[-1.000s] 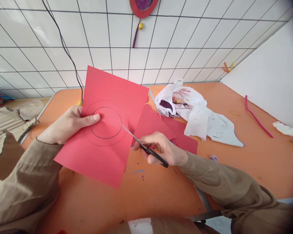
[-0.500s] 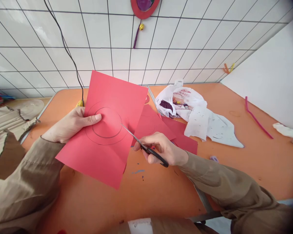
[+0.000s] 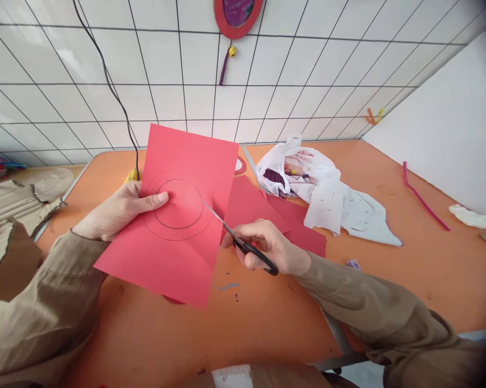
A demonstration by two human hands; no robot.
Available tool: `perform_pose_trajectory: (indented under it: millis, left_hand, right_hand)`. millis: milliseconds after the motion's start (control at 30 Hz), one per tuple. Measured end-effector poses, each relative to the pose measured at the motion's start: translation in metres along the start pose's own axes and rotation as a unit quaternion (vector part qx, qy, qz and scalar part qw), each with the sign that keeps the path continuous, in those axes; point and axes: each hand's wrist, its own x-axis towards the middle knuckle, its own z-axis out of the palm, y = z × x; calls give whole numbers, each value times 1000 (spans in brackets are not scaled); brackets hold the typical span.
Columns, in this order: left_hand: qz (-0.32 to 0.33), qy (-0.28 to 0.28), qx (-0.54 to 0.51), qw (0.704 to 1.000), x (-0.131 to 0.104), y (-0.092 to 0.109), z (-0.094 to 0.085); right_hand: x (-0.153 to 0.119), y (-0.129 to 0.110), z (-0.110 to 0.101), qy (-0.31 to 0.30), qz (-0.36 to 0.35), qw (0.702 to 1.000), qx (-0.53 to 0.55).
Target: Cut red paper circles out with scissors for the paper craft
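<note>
As sheet (image 3: 186,159) shifts, ring (image 3: 243,166) shows more; left fingers (image 3: 154,201) pinch sheet; right fingers (image 3: 248,230) hold scissors (image 3: 262,258)

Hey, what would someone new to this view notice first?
Probably the large red sheet left of centre, marked with two circles and held in the left hand. Then the black-handled scissors in the right hand, angled toward those circles. Farther right, a white plastic bag sits on the orange table.

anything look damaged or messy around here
Yes: the cardboard at far left has ragged edges, as if torn. Nearer the middle, a blue streak and dark specks mar the orange table below the scissors; whether stains or scraps, I can't tell.
</note>
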Motion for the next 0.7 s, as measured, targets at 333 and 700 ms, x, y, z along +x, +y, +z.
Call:
perform_pose_trajectory:
  millis: [333,700]
  left_hand:
    - [22,15,-41,999,-5,2,14]
    - [23,34,-46,998,-9,1,22]
  right_hand:
    - [1,-8,-1,25,5,1000,-2]
    - [3,-6,-10,-68,-41,996,40]
